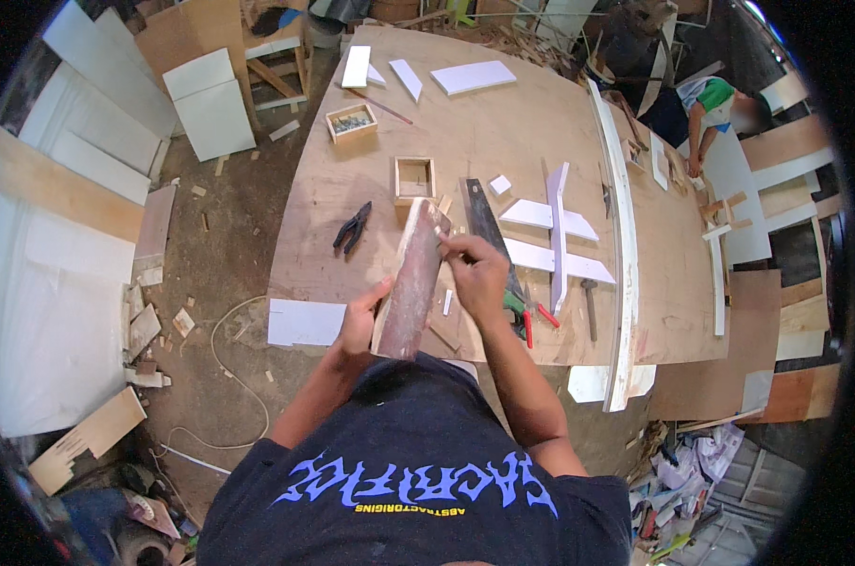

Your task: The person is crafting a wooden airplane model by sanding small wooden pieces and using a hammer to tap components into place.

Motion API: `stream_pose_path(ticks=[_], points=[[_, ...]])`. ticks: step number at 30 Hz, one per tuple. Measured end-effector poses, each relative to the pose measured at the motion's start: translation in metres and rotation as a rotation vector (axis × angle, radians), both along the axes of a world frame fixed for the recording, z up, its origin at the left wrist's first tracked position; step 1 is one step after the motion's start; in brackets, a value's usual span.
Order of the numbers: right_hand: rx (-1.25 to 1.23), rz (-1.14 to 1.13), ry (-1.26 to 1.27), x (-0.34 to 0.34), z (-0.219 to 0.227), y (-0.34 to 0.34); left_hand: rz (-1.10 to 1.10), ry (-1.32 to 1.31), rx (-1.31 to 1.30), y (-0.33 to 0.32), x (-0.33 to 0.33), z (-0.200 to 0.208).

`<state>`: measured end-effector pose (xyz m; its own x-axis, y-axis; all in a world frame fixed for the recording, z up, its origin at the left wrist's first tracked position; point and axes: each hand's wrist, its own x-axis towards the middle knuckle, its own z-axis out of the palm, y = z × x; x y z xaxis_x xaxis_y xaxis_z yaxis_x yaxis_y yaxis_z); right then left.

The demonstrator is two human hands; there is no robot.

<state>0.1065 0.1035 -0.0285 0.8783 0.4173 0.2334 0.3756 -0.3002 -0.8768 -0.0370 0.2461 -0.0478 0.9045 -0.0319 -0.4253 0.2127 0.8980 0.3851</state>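
Note:
In front of my chest a long wooden sanding block (413,283) is tilted, its worn reddish-brown sandpaper face turned up. My left hand (359,319) grips the lower left edge of the block. At the upper right of the block, my right hand (477,274) is closed in a pinch on a small white piece (440,232), which touches or nearly touches the sandpaper. Just beyond the block is an open wooden box (414,166). Black-handled pliers (352,229) lie to its left, and a handsaw (485,217) lies to the right, partly behind my right hand.
The plywood table (300,226) bears a joined white slatted frame (558,231), a hammer (591,311), red-handled pliers (538,321) and a box of small hardware (352,123). A long white strip (616,236) crosses it. Another person (701,113) works at the far right. A cable (222,354) lies on the floor.

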Motion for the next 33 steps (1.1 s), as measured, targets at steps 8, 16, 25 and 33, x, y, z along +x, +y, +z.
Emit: stream_pose_path(ticks=[8,16,25,33], points=[[-0.026,0.006,0.006,0.005,-0.010,-0.006,-0.022,-0.034,0.121,-0.007,-0.008,-0.011],[-0.048,0.087,0.084,-0.012,-0.009,0.001,0.000,-0.024,0.024,-0.010,-0.018,-0.037],[0.115,-0.104,0.212,0.000,-0.032,0.020,0.067,-0.085,0.069,0.006,-0.008,-0.051],[0.066,0.139,-0.122,-0.039,-0.004,0.023,0.050,-0.150,-0.132,0.026,0.013,-0.058]])
